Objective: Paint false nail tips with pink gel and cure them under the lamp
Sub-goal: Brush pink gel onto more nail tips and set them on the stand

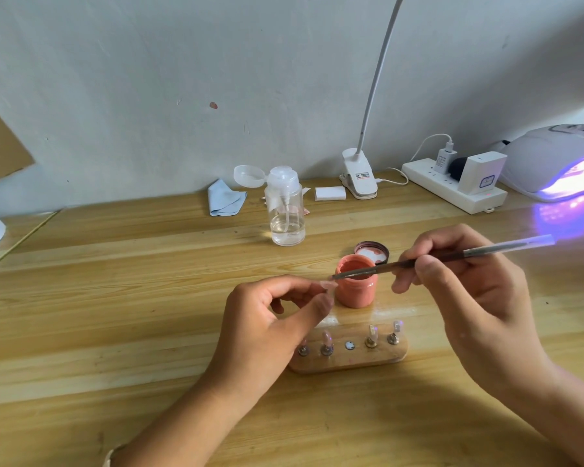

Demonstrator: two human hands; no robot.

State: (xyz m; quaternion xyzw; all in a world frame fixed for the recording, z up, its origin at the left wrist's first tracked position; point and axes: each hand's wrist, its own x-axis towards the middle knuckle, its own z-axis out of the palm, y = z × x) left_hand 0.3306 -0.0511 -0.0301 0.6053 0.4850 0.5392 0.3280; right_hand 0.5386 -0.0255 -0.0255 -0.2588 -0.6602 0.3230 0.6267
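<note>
Pink gel: it fills an open small jar [356, 284] that stands between the two hands, just beyond the fingertips of both.
Left hand [277, 318]: thumb and forefinger are closed on one nail tip [327, 285], raised above the tabletop [115, 298]; the other fingers are curled in loosely.
Right hand [459, 281]: the fingers are closed around a thin brush [452, 256], held like a pen; its bristle end reaches left and touches the nail tip, passing over the jar mouth.
Jar lid [373, 251]: it lies upside down behind the jar, just left of the right hand.
Wooden holder [348, 357]: it lies between both wrists, nearer than the jar; four nail tips stand on small pegs, and the middle place is free.
Curing lamp [550, 163]: far beyond the right hand, it glows violet.
Clear pump bottle [285, 210]: beyond the left hand.
</note>
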